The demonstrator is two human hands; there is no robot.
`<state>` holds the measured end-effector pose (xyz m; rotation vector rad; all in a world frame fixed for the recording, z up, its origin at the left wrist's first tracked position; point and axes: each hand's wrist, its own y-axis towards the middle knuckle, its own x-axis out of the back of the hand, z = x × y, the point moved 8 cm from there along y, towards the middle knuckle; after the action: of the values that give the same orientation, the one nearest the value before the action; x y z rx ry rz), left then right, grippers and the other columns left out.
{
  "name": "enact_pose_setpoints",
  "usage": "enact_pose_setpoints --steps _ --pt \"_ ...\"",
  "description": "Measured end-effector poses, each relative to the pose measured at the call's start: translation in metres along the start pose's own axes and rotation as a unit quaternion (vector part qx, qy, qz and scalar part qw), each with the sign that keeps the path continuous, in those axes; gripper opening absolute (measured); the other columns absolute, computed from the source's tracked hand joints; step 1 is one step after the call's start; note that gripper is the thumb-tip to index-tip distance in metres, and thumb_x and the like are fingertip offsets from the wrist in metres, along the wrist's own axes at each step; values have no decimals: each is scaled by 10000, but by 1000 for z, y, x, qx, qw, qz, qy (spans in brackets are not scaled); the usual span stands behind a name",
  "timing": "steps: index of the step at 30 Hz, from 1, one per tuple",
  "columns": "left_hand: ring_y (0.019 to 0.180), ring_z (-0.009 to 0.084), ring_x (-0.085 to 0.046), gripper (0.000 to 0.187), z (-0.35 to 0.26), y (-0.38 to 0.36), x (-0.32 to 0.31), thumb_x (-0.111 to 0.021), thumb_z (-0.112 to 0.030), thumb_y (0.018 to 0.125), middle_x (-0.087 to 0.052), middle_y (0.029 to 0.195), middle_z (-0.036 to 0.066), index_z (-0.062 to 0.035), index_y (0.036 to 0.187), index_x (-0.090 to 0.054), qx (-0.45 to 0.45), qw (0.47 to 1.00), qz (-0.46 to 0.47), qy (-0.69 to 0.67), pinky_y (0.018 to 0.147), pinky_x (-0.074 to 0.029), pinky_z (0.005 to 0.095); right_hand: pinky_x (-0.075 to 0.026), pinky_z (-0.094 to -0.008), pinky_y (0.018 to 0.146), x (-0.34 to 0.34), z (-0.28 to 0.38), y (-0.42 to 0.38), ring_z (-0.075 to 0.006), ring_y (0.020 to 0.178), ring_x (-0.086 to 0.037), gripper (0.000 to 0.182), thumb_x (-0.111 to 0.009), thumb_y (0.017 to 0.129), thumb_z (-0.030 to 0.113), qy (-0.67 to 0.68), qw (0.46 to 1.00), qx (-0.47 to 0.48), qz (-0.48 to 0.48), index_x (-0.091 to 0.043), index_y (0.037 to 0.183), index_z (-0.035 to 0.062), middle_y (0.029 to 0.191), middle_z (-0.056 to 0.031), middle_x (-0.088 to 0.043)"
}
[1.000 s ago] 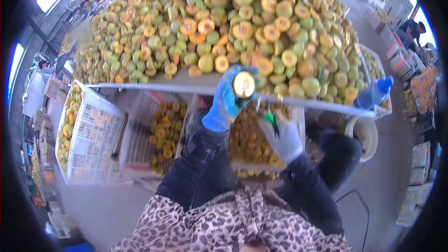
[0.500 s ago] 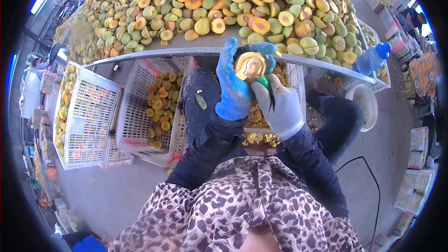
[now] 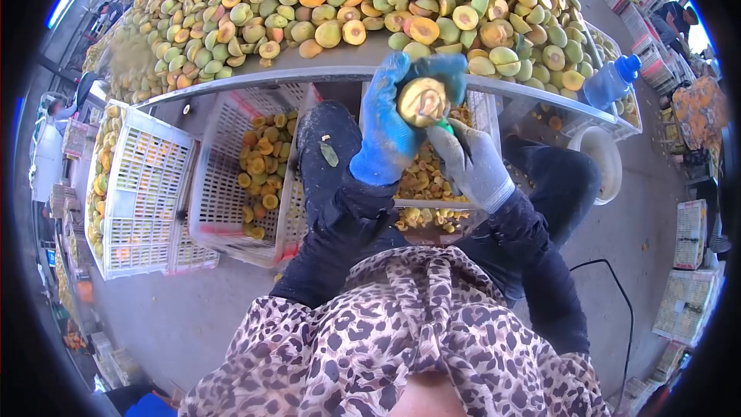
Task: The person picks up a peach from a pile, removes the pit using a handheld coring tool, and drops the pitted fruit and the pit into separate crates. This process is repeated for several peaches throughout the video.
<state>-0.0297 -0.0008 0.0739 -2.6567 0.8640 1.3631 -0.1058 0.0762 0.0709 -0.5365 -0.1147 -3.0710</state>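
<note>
In my blue-gloved left hand (image 3: 392,120) sits a halved yellow peach (image 3: 423,101), cut face up, the fingers curled round it above the crate. My grey-gloved right hand (image 3: 468,161) presses against the fruit's lower right edge. It grips a small tool with a green handle (image 3: 444,126); the working end is at the cut face and too blurred to make out. Just beyond my hands, a heap of halved peaches (image 3: 332,11) covers the metal-edged table (image 3: 309,62). Below them, a crate (image 3: 488,120) between my legs holds yellow pieces (image 3: 428,174).
To the left stand a white crate (image 3: 147,193) and another crate (image 3: 220,147) with peach halves (image 3: 266,162) in it. At the right are a blue bottle (image 3: 610,83) and a white bucket (image 3: 606,162). A black cable (image 3: 629,301) runs over the floor. Another person (image 3: 673,22) bends over farther right.
The peach half has tilted in my left hand. My right hand has shifted slightly right and down with the tool, still touching the fruit. The whole view has moved a little.
</note>
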Motion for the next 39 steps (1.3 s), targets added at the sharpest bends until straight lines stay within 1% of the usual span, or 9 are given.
enact_pose_setpoints --steps 10,21,27,29,33,34,35,38,39 --pt "839 224 -632 576 18 -30 39 -384 -498 969 -645 952 122 24 1107 -584 84 985 -150 7 779 -528 332 -429 -439 477 5 2 -14 -359 538 -586 298 -605 894 296 -218 963 102 -119 -522 824 19 608 -192 -581" --pt "705 113 -576 602 4 -28 12 -280 -542 982 -625 899 95 -5 1118 -514 -36 945 2 324 647 -494 234 -468 -443 482 -2 8 -17 -345 528 -605 286 -590 891 327 -363 926 90 -53 -513 853 54 586 -155 -597" --pt "604 113 -572 822 0 -17 18 -242 -693 907 -634 766 74 25 834 -634 21 918 -32 394 571 -482 219 -452 -404 471 -9 0 -26 -319 501 -599 301 -577 912 311 -377 925 44 -22 -548 860 16 577 -171 -571" --pt "568 98 -524 822 22 -26 24 -236 -686 915 -616 736 60 24 793 -633 250 859 45 445 535 -440 212 -443 -384 462 -12 -17 -29 -270 484 -583 291 -571 919 293 -246 968 5 45 -574 879 5 573 -160 -568" --pt "658 148 -562 568 9 -23 3 -454 -511 941 -655 938 108 15 1117 -575 123 946 58 294 577 -477 255 -452 -293 459 -25 -32 -36 -125 504 -563 331 -549 938 312 52 989 -126 60 -607 913 -13 640 -72 -618" --pt "690 175 -599 456 17 -16 30 -491 -380 959 -655 992 119 12 1192 -507 114 948 46 292 595 -505 287 -470 -269 484 -27 -42 -32 -126 481 -539 301 -553 941 300 85 996 0 8 -599 978 5 648 -9 -584" --pt "727 186 -628 394 3 -22 25 -482 -316 969 -652 975 128 17 1176 -515 -96 941 39 321 603 -526 303 -477 -272 512 -30 -50 -35 -113 473 -524 274 -565 937 279 246 942 -228 19 -593 991 13 603 2 -545" --pt "596 214 -621 504 15 -43 40 -424 -426 968 -650 746 159 32 876 -612 -73 968 -223 89 542 -517 308 -448 -264 467 -32 -27 -31 -92 456 -519 291 -547 946 303 242 940 -227 75 -577 994 18 574 3 -511" --pt "596 214 -621 504 5 -39 37 -424 -426 968 -650 746 159 32 876 -612 -78 969 -216 87 542 -517 308 -444 -260 456 -24 -34 -19 -82 430 -500 321 -523 954 334 79 994 -56 39 -564 982 17 561 5 -490"
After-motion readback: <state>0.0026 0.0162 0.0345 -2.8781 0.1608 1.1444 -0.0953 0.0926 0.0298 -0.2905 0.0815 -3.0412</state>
